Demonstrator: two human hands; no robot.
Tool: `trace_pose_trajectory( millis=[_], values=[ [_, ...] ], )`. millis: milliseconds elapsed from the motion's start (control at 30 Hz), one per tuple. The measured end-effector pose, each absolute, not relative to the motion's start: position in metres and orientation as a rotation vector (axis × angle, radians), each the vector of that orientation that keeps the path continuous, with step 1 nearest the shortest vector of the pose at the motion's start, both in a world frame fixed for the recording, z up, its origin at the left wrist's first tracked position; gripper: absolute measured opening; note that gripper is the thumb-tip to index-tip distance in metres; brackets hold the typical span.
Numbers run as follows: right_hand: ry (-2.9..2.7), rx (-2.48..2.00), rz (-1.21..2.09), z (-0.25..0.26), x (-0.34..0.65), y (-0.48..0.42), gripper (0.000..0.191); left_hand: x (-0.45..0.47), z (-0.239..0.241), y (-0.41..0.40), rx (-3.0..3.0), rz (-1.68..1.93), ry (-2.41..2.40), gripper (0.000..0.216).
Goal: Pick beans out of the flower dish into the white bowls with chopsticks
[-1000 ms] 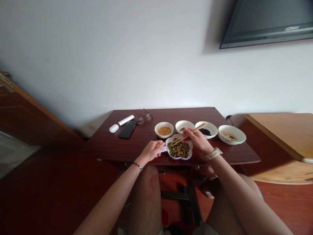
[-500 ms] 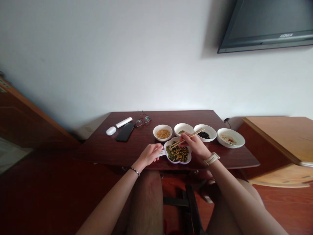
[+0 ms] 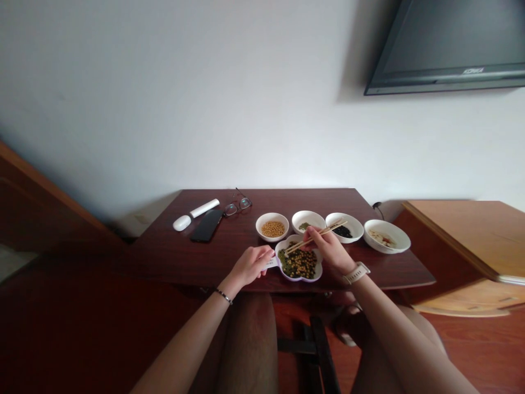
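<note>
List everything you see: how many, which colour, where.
Dish: one, white, lilac edge, table front
Beans: uncounted, yellow, green, dark, in dish
Chopsticks: two, pale, over dish
Bowls: four, white, behind dish
Glasses: one pair, dark, table left
Phone: one, black, by glasses
Rod, rounded case: one each, white, left
Table: one, dark brown, against wall
Television: one, black, upper right
Cabinet: one, light brown, right
Panel: one, brown, far left
Watch: one, cream, right wrist
Bracelet: one, dark, left wrist
Left hand: one, on handle
Right hand: one, on chopsticks
Legs: two, below
</note>
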State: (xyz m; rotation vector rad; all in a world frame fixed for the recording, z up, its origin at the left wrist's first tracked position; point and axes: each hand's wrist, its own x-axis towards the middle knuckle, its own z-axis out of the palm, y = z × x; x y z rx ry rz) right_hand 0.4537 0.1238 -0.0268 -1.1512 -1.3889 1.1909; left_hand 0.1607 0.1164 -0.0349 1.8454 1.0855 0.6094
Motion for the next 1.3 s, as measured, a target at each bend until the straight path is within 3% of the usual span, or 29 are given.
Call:
trace_pose_trajectory(
  millis=[533, 967, 1300],
  values=[
    [-1.405, -1.200, 1.137, -0.020, 0.454, 0.127, 0.065, 0.161, -0.044, 0.121, 1.825, 0.624, 1.077, 0.062],
    [-1.446, -1.160, 1.198, -0.013, 0.462, 0.125, 0.056, 0.162, -0.045, 0.122, 1.808, 0.620, 1.093, 0.060],
    [-1.340, -1.172, 1.183, 0.020, 0.466, 0.109, 0.054, 0.162, -0.041, 0.121, 1.809, 0.619, 1.087, 0.059]
  ],
)
